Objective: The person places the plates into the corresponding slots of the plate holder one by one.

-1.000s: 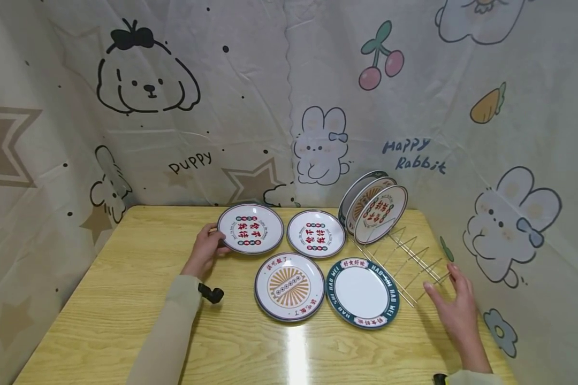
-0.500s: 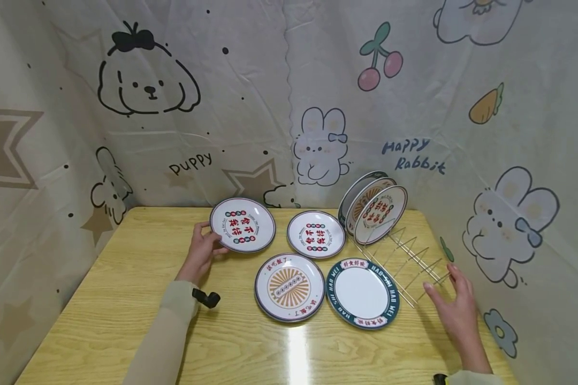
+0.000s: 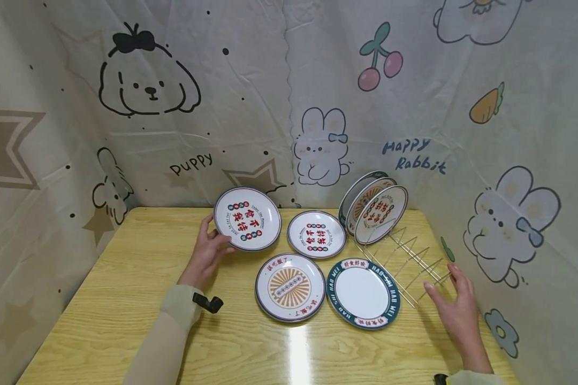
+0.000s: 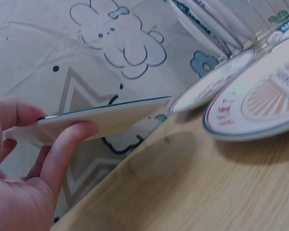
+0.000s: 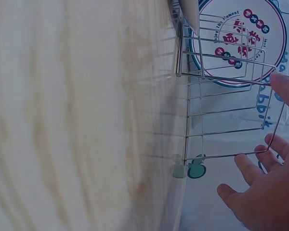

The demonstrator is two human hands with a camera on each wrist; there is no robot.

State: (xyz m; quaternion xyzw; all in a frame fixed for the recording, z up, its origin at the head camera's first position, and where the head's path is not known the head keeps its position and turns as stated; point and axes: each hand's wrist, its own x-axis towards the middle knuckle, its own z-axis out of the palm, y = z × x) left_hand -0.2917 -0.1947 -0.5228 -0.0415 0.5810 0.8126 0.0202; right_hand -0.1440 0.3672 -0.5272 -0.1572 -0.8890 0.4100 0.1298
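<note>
My left hand (image 3: 207, 254) pinches the left rim of a white plate (image 3: 247, 218) with red characters, thumb on one face and fingers on the other. In the left wrist view this plate (image 4: 101, 118) is raised off the table and seen nearly edge-on, its shadow falling on the wood. At the right, my right hand (image 3: 457, 305) has its thumb and fingers spread at the near end of a gold wire plate rack (image 3: 404, 262). The right wrist view shows its fingertips (image 5: 245, 166) right at the rack's end wires. Toward the rack's far end, a plate (image 3: 381, 214) leans in front of others.
On the wooden table (image 3: 125, 299) lie a smaller red-lettered plate (image 3: 316, 234), a plate with an orange sunburst (image 3: 290, 287), and a green-rimmed plate (image 3: 363, 293) beside the rack. A printed cloth (image 3: 250, 80) hangs behind and along both sides.
My left hand has lifted the plate, moving it first left and then up and slightly right, with its face tilting further toward me. The right hand, rack and other plates have stayed put.
</note>
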